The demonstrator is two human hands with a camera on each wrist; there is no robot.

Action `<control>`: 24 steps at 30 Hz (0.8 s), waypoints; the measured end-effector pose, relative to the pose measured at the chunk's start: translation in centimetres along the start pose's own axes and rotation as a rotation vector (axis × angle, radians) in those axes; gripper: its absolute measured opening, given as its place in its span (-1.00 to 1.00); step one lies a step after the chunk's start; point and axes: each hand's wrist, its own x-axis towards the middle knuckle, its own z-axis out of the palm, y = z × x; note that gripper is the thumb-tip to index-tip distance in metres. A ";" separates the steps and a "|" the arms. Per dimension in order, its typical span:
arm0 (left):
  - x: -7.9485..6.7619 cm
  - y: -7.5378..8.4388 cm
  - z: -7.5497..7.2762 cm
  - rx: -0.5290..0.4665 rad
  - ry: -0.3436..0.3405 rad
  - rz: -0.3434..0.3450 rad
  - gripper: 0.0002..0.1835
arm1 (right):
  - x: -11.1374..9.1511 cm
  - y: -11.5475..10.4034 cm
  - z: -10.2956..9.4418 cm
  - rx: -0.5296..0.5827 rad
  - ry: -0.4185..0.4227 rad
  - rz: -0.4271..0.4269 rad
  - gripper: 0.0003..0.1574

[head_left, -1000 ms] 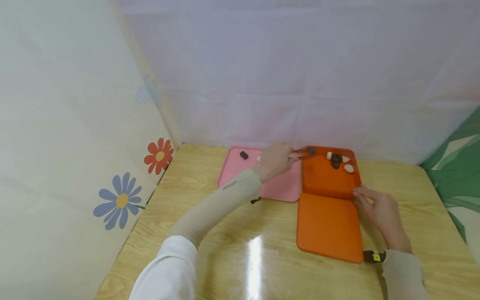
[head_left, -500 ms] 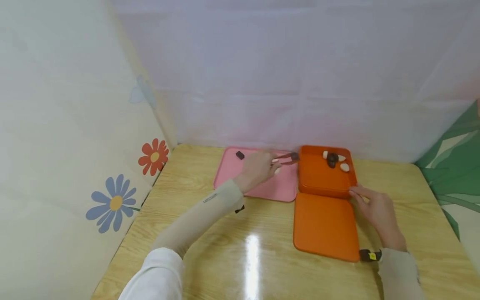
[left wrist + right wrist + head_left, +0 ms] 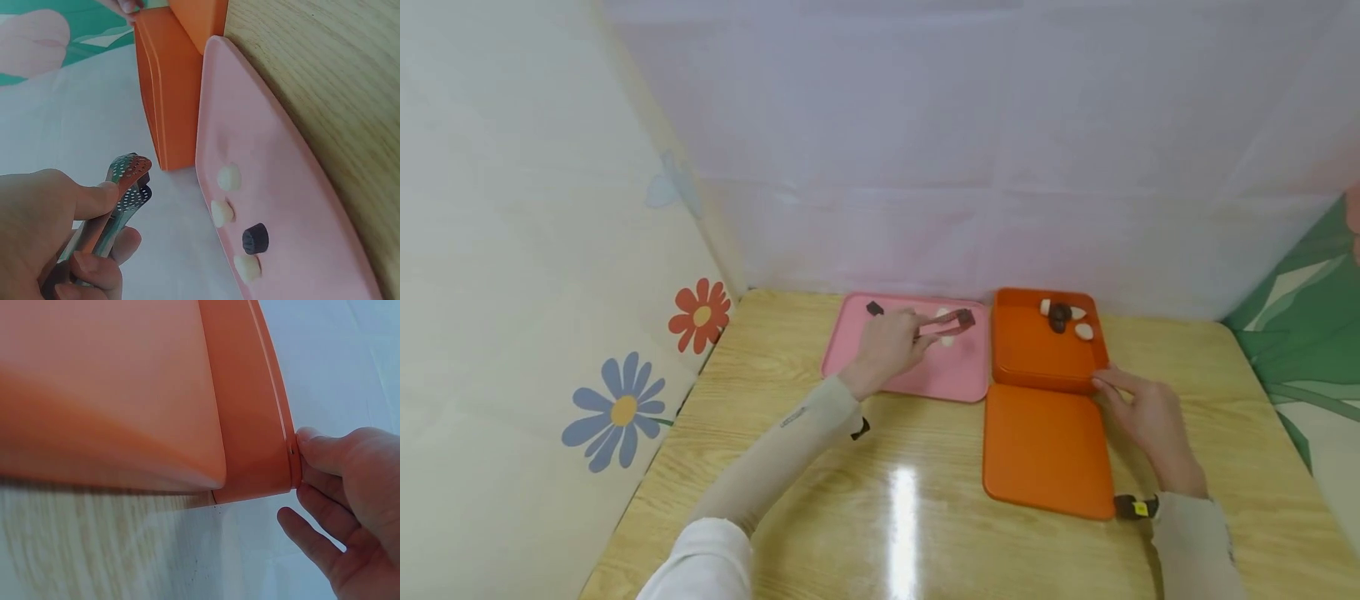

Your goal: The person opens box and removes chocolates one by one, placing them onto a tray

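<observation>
Your left hand has a firm hold on the metal tongs, thumb on one side, fingers curled round the other. Between the perforated heads sits a dark piece, partly hidden by the metal. From the head view that puts the piece over the right part of the pink tray; the left wrist view shows it clear of the surface.

On the tray: three white pieces and one dark ridged piece. In the wrist view the ridged one lies between two of the whites (your hand covers part of this group in the head view).

Your right hand pinches the near right corner of the orange box, thumb and fingers on the rim, one finger sticking out apart. Box is right beside the tray, open side up. Inside, toward the far right, dark and white chunks are bunched together; can't count the dark ones. The flat orange panel lies on the wooden table along the box's near side.
</observation>
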 end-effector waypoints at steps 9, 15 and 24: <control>-1.4 -1.8 -0.2 0.030 0.008 -0.026 -0.59 | -0.1 0.0 0.1 -0.013 0.009 0.001 -0.77; -2.0 -2.9 -0.2 0.021 0.031 -0.032 -0.60 | -0.2 -0.1 0.0 -0.002 0.046 -0.032 -0.78; -3.1 -4.4 -0.7 0.003 0.097 -0.050 -0.64 | -0.1 0.0 0.0 -0.005 0.053 -0.040 -0.79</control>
